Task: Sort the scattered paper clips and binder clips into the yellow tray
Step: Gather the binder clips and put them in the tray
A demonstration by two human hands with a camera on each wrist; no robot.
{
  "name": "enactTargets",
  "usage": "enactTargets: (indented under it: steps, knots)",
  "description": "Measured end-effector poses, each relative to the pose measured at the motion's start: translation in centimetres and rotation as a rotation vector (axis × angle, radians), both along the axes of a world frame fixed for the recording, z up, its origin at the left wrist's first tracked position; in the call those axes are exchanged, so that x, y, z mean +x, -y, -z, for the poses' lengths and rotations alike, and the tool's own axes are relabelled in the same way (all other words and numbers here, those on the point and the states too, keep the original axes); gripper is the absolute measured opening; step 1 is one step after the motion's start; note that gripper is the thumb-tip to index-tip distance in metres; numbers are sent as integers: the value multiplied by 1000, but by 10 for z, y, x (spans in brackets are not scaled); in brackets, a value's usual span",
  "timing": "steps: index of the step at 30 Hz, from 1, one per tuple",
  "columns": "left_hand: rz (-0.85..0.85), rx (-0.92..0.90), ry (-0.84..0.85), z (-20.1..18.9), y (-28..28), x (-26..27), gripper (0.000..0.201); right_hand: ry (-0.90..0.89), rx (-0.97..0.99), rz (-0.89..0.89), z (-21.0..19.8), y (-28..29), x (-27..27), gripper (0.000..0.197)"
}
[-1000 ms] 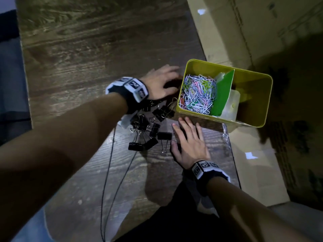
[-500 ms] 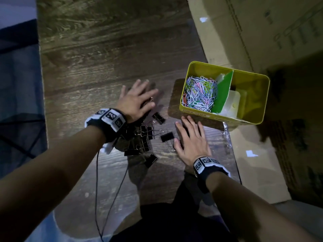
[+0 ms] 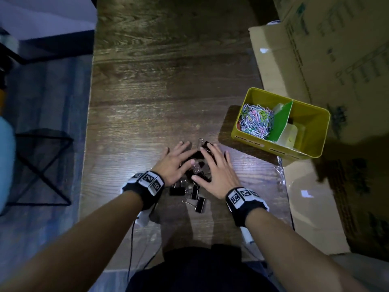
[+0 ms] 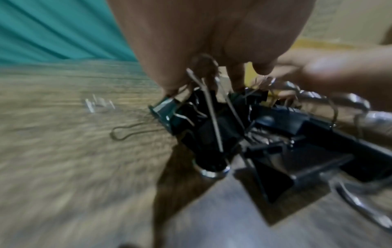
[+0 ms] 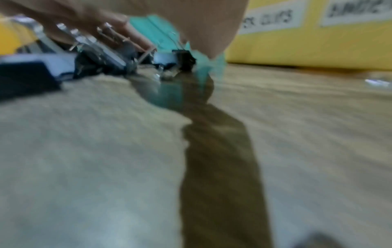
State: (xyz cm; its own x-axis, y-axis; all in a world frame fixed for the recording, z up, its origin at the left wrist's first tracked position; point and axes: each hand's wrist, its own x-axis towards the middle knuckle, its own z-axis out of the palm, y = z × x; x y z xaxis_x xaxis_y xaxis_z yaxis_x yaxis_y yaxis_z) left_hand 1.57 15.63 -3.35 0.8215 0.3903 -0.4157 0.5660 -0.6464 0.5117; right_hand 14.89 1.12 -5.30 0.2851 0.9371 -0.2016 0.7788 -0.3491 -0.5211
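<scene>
Both hands lie palm-down on the wooden table (image 3: 168, 81), fingers spread and nearly straight, pointing away from the body and angled toward each other. The left hand (image 3: 175, 163) and the right hand (image 3: 214, 169) flank a heap of black binder clips (image 3: 194, 191), pressing in on it from either side without curling around any clip; fingertips almost meet at the far end. A few clips lie loose just behind the wrists. To the right, well apart, stands the yellow tray (image 3: 315, 131), its left compartment full of coloured paper clips (image 3: 255, 122) beside a green divider (image 3: 281, 123).
</scene>
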Motion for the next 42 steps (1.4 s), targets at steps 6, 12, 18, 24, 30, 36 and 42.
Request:
enactTargets:
  steps: [6, 12, 18, 24, 30, 36, 42]
  knots:
    - [-443, 11, 98, 5, 18, -62, 58, 75, -70, -55, -1, 16, -15, 64]
    - [-340, -65, 34, 10, 63, -50, 60, 87, -150, -119, -1, 32, -36, 60]
    - [-515, 39, 111, -11, 51, -43, 50, -103, 10, 64, -19, 26, -27, 43]
    - [-452, 217, 0, -32, -4, -7, 39, -281, 184, 384, -36, 11, -14, 31]
    - [-253, 108, -109, -12, -14, 4, 27, -428, 279, 508, -62, -10, -2, 20]
    - [-705, -405, 124, -32, -31, -14, 17, -397, 102, 258, -72, -24, 21, 22]
    - [-1067, -834, 572, -62, -39, -28, 34, 50, -160, -255, -58, -46, 23, 72]
